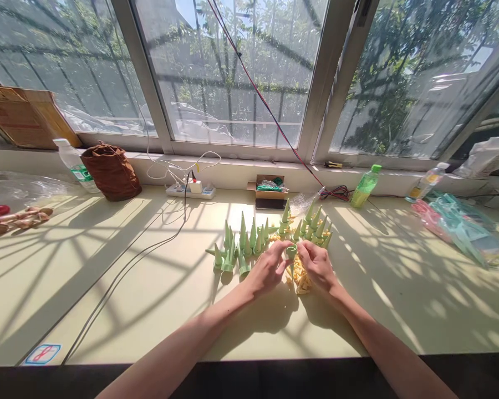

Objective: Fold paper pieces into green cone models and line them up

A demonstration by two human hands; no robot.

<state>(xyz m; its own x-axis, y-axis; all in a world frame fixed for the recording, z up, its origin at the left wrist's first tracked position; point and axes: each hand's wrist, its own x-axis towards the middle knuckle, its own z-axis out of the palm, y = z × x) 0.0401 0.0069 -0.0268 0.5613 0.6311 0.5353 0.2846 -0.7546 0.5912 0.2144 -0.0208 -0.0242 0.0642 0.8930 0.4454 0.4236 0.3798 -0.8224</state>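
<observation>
Between my two hands is a green cone (291,251), its round open end turned up toward me. My left hand (270,266) is closed, thumb and fingers gripping the cone's side. My right hand (316,263) is pinched at the cone's rim; whatever its fingertips hold is too small to make out. Below the hands lies a pile of small yellow pieces (301,279). Several green cones (243,238) stand to the left, most pointing up and one lying on its side. More green cones (314,224) stand behind my right hand, among scattered yellow pieces.
Behind the cones are a small cardboard box (270,194) and a green bottle (365,187). A power strip (191,191) lies by the window, its black cable (149,244) running forward across the table. A brown bag (111,172) stands left; plastic packets (461,224) lie right.
</observation>
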